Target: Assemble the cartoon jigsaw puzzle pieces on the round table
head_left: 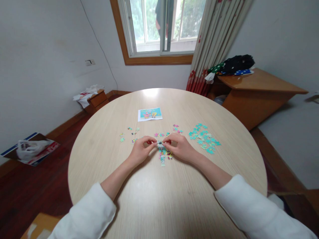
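Note:
Both of my hands meet at the middle of a round pale wooden table [159,205]. My left hand [141,148] and my right hand [179,146] each pinch a small dark puzzle piece [159,143] held between their fingertips. Just below it lies a small joined cluster of pieces [164,156]. Several loose teal pieces [203,136] lie to the right, pink pieces [176,128] behind my right hand, and scattered mixed pieces [129,133] to the left. A printed reference picture [150,114] lies farther back.
A wooden desk [259,87] with dark and dotted cloth [231,64] stands at the right by a patterned curtain [214,43]. A window [161,25] is behind. A small wooden box with papers [93,96] and a plastic bag [31,147] sit on the red floor at the left.

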Tool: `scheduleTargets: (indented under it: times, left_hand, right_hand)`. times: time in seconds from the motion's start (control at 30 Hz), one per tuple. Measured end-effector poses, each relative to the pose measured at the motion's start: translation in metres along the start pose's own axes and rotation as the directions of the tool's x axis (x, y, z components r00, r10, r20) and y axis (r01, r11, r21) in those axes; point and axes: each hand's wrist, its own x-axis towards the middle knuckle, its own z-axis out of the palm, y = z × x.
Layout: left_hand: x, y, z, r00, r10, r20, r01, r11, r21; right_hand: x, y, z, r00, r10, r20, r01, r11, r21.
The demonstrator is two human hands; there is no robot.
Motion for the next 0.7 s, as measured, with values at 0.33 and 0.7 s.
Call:
scheduleTargets:
  times: [0.33,0.7]
  left_hand:
    - [-0.0007,0.0007,-0.0006,1.000,0.017,-0.002,-0.017,1.000,0.010]
    - [0.0000,0.0014,-0.0008,1.000,0.022,-0.003,-0.022,1.000,0.004]
  right_hand:
    - [0.0000,-0.0004,-0.0008,1.000,0.011,0.004,-0.011,1.000,0.004]
    - [0.0000,-0.0017,-0.0016,0.999,0.037,0.023,-0.038,0.999,0.007]
